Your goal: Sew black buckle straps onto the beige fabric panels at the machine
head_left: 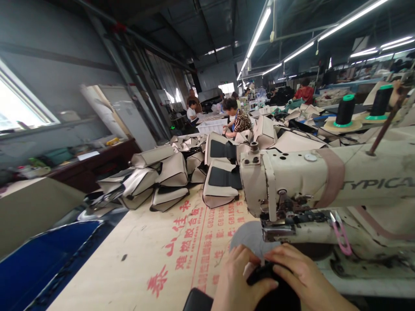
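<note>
Both my hands are at the sewing machine (292, 181), just below its needle area. My left hand (238, 276) is closed on the left edge of a black piece of material (275, 289), its thumb lying across the top. From the other side my right hand (301, 274) grips the same black piece, fingers bent over its upper edge. What the piece is exactly, I cannot tell, as my hands cover much of it. A round grey plate (248, 236) lies just beyond my fingertips. Pink-handled thread snips (341, 235) hang on the machine's arm.
Beige sewn pieces with black edging (171, 168) are heaped across the plywood table (136, 259). A blue-lined bin (55, 259) stands at the left. Black thread spools (345, 111) rise behind the machine. A dark flat object (197, 300) lies by my left wrist. A co-worker (241, 121) sits beyond the heap.
</note>
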`<state>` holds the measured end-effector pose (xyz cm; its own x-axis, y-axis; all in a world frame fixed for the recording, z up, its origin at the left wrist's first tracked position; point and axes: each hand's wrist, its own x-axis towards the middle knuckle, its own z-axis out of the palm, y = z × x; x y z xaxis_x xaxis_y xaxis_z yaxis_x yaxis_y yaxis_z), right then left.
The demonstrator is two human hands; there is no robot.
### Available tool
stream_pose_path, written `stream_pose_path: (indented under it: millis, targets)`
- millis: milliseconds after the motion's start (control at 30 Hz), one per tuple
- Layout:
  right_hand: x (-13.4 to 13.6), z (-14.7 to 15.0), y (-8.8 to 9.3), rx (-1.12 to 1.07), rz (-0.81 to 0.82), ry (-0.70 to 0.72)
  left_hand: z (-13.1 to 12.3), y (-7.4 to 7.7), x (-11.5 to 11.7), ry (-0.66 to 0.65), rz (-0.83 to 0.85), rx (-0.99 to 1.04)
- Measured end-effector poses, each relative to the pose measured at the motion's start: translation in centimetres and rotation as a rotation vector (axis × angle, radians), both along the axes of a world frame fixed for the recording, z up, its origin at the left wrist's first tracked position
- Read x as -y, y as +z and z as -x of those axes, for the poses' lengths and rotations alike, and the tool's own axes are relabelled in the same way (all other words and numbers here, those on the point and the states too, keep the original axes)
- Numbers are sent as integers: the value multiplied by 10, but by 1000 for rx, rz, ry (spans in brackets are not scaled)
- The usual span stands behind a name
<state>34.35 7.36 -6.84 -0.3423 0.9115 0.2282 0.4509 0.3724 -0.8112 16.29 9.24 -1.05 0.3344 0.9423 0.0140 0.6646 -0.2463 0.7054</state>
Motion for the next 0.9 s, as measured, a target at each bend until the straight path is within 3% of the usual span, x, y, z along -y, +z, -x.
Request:
stream_pose_path:
  millis: [267, 333, 433, 533, 700, 900]
  targets:
    - [-11, 16, 10, 150, -45, -18, 2, -23, 2, 17, -79, -92]
    - [-10, 19, 6, 230, -117, 16, 11, -19, 4, -5, -51, -35]
    - [-5, 15, -2, 336, -217, 48, 21, -5, 5, -175, 10, 20]
    - [1, 10, -7, 374, -284, 66, 17, 8, 6, -258, -34, -29]
    - [2, 7, -13, 274, -380, 0, -7, 1, 3, -170, -148, -119]
    - [-3, 0, -11, 267, -219, 21, -8, -27, -18, -27, 99, -117]
